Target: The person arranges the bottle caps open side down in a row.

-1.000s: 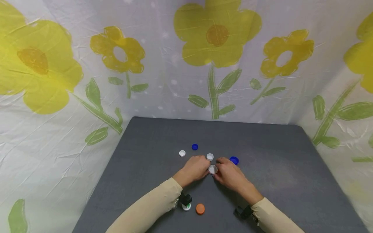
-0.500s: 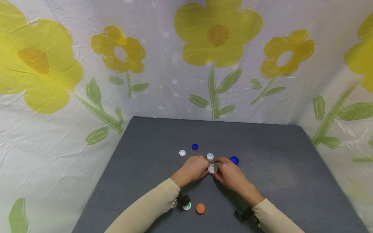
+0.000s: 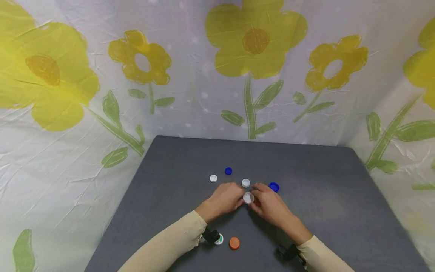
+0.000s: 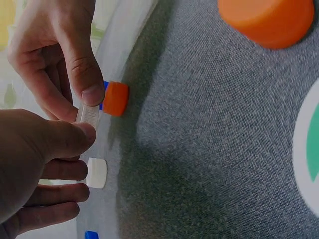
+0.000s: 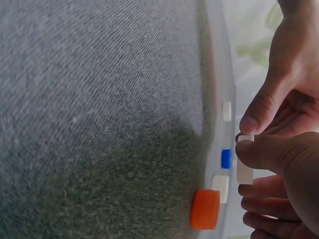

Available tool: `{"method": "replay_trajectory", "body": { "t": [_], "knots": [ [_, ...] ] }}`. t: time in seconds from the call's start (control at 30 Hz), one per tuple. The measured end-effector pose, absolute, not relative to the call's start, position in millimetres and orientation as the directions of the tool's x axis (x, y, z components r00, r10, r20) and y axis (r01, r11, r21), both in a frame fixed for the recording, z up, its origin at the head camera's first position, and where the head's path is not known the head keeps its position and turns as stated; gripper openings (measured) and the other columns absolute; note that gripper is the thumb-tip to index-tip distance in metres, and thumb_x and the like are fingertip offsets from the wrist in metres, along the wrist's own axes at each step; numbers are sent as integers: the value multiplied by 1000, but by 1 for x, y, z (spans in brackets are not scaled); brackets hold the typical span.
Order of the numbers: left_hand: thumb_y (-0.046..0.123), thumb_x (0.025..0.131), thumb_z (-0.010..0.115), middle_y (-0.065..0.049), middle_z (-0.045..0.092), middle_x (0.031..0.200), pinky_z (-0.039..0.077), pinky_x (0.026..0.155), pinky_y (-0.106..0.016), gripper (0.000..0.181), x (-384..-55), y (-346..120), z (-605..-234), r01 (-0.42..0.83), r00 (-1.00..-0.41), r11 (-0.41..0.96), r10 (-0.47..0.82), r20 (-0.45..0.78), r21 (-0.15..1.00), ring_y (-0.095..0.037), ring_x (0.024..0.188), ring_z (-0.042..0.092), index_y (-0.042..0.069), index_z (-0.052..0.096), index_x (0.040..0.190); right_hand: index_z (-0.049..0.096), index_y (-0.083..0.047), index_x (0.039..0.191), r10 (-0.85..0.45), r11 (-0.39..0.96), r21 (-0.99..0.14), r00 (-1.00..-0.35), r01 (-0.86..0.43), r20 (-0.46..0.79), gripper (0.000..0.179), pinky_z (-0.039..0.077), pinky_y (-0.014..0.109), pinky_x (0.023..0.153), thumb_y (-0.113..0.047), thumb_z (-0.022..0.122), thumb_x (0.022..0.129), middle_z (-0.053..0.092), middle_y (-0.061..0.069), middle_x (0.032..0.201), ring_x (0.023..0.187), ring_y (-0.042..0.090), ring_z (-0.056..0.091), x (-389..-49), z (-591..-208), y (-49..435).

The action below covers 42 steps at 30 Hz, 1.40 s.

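Observation:
A small clear, whitish cap point(image 3: 248, 198) is held just above the table, between my two hands in the head view. My left hand point(image 3: 226, 198) pinches it from the left; its thumb lies on the ribbed side of the clear cap point(image 4: 88, 115) in the left wrist view, with the other fingers spread below. From the right, my right hand point(image 3: 268, 203) pinches the same cap with its thumb and fingers. Beyond the hands lie a white cap point(image 3: 246, 183) and a blue cap point(image 3: 273, 187). An orange cap point(image 4: 116, 98), hidden in the head view, stands near the right hand.
Further back are a smaller blue cap point(image 3: 228, 171) and another white cap point(image 3: 213, 178). Nearer the body lie a second orange cap point(image 3: 234, 243) and a white-and-green cap point(image 3: 220, 239), partly behind the left wrist camera. A flowered curtain point(image 3: 190, 94) surrounds the dark grey table point(image 3: 333, 211).
Both hands stay at the clear cap, which keeps nearly the same place. The left forearm has shifted slightly to the left. The other caps lie still.

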State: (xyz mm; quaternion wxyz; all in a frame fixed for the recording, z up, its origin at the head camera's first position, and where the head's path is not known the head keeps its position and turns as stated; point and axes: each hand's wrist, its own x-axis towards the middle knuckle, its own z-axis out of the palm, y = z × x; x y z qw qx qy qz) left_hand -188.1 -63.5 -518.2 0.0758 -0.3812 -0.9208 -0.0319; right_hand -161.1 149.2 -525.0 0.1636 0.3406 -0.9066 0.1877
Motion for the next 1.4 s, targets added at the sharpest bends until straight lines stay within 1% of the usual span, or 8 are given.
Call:
{"method": "replay_trajectory", "body": {
  "t": [0.33,0.57,0.67,0.83,0.93,1.13,1.27,1.4],
  "knots": [
    [31,96,84,6,78,87,61,71,-36,14,-173,-69,-507,728,-672,686,714,196,-3,-17,84,75,20,76,92,77,-2,98,-555,699,-234,-719,-676,419,24,60,53,101,-11,92,82,77,21,123,121,40,72,-149,-515,150],
    [32,96,84,7,79,90,61,73,-36,12,-164,-75,-500,742,-658,671,722,214,14,-16,87,76,22,78,93,79,-4,100,-552,701,-236,-722,-673,418,26,60,54,101,-14,94,81,76,20,127,126,42,71,-138,-506,149],
    [31,96,85,7,79,91,61,75,-36,12,-160,-78,-498,750,-647,661,727,230,21,-15,89,77,22,77,94,81,-6,101,-547,693,-245,-716,-678,435,27,61,53,99,-15,95,80,77,18,128,126,40,72,-134,-503,149],
    [30,98,83,6,81,97,62,80,-35,9,-153,-84,-497,757,-642,651,728,240,47,-15,94,77,22,79,100,82,-5,106,-527,678,-256,-699,-689,483,33,62,51,98,-18,97,79,78,13,126,124,35,73,-128,-503,149],
    [30,99,82,6,81,100,62,83,-35,11,-149,-88,-497,761,-640,645,724,257,76,-15,96,77,21,80,104,82,-4,111,-510,674,-282,-706,-683,491,37,62,52,99,-19,96,81,78,12,126,125,35,73,-125,-504,148],
    [29,99,83,3,82,110,63,89,-34,22,-143,-95,-496,768,-624,634,707,333,92,-16,104,77,16,80,116,82,-4,114,-483,649,-353,-724,-674,493,34,61,53,101,-17,93,85,79,12,126,127,34,73,-123,-506,148],
    [28,98,84,-2,81,119,62,95,-33,32,-141,-98,-495,784,-588,616,696,412,76,-18,110,76,10,79,125,81,-5,113,-462,615,-407,-727,-675,508,31,61,55,100,-14,92,85,80,12,123,125,35,74,-123,-505,150],
    [25,96,87,-2,81,119,61,97,-31,31,-139,-99,-495,822,-511,568,700,499,45,-17,112,76,10,80,123,82,-7,115,-439,583,-490,-759,-648,481,29,63,52,96,-13,91,87,81,10,124,121,32,76,-122,-504,151]
  ]
}}
